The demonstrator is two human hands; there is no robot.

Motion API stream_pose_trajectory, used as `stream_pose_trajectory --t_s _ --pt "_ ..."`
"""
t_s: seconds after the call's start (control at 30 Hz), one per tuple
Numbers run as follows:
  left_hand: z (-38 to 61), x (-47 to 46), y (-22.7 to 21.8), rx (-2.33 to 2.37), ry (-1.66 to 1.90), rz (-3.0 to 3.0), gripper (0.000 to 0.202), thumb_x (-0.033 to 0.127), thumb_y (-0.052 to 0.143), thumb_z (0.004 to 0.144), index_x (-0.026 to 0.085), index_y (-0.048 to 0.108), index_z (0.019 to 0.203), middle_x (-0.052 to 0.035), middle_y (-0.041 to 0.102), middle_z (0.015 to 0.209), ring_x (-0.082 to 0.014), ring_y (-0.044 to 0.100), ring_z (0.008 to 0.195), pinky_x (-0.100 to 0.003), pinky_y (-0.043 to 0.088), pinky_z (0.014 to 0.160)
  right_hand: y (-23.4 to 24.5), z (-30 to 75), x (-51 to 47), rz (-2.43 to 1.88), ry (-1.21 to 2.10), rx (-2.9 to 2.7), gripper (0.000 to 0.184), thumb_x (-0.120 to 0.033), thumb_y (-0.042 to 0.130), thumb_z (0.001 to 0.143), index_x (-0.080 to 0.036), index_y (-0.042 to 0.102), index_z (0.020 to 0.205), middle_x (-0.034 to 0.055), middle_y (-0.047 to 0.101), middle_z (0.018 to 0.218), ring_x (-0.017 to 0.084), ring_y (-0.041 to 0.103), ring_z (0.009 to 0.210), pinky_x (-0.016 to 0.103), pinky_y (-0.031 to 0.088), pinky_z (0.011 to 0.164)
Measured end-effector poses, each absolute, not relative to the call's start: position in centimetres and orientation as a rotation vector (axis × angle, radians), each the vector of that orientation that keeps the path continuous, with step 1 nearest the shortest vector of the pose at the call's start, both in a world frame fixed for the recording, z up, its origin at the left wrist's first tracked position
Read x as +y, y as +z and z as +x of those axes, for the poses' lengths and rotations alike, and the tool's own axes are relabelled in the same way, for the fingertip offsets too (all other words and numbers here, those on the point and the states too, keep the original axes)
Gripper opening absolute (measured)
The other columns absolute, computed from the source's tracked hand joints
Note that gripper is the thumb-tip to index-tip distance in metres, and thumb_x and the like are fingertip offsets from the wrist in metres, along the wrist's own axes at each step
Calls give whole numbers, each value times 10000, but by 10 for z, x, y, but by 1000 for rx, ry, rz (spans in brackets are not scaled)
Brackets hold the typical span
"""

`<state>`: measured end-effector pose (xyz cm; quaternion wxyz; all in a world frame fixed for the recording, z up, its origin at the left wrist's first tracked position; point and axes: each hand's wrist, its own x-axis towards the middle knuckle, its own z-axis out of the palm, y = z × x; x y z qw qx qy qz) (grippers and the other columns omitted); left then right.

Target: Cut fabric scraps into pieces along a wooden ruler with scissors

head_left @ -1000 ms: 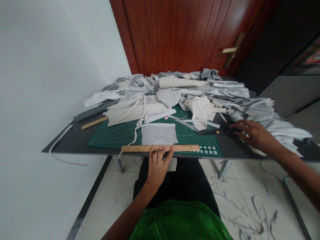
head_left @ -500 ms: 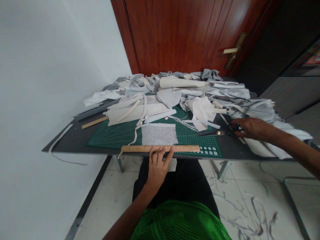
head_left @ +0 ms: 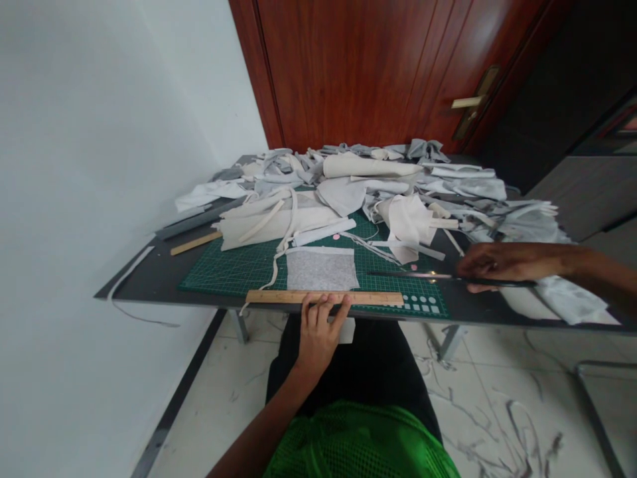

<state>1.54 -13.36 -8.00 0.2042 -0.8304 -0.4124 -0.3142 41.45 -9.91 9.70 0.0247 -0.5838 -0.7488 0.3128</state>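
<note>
My left hand lies at the table's front edge, its spread fingertips pressing on a wooden ruler. Under the ruler's far side shows a grey piece of fabric, with a lighter strip along its far edge. The fabric continues below the table edge as a small pale flap. To the right, my right hand is closed around a pair of dark scissors. The blades point left toward the fabric but stay apart from it, and look closed, slightly blurred. Beneath lies a green cutting mat.
Piled fabric scraps cover the back of the dark table. Cream cloth and a rolled white piece lie behind the grey fabric. A second wooden strip rests at left. Offcuts litter the floor.
My right hand has turned and brought the scissors left, nearer the grey fabric. The blades now lie flatter. My left hand stays on the ruler; the whole view has shifted slightly.
</note>
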Motion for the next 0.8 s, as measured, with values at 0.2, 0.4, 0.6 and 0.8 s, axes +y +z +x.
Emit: stream_pose_trajectory --t_s 0.2,0.4,0.6,0.8 --pt "15 -135 -78 -1139 -884 -2325 554 156 755 910 261 608 1433 -96 672 1155 -251 635 1113 -547 481 1141 107 367 -82 -1596 1829 -2304 473 -529 617 916 -198 533 589 -69 452 524 79 349 505 250 236 538" --pt "16 -136 -80 -1143 -887 -2329 518 175 717 943 276 603 1439 -93 678 1160 -245 636 1135 -542 480 1144 96 368 -72 -1613 1907 -2331 465 -540 533 966 -192 550 657 -73 459 542 74 332 504 252 224 550" --pt "17 -136 -79 -1137 -929 -2315 485 117 655 957 269 622 1417 -96 681 1173 -242 638 1115 -543 487 1138 96 358 -69 -1654 2033 -2226 508 -616 560 945 -200 516 657 -61 490 630 69 349 496 253 236 526" --pt "18 -137 -78 -1131 -950 -2328 487 77 642 944 256 636 1397 -97 677 1173 -246 633 1123 -543 475 1145 96 364 -64 -1759 2010 -2153 487 -514 667 913 -190 512 584 -73 445 586 61 332 491 231 251 505"
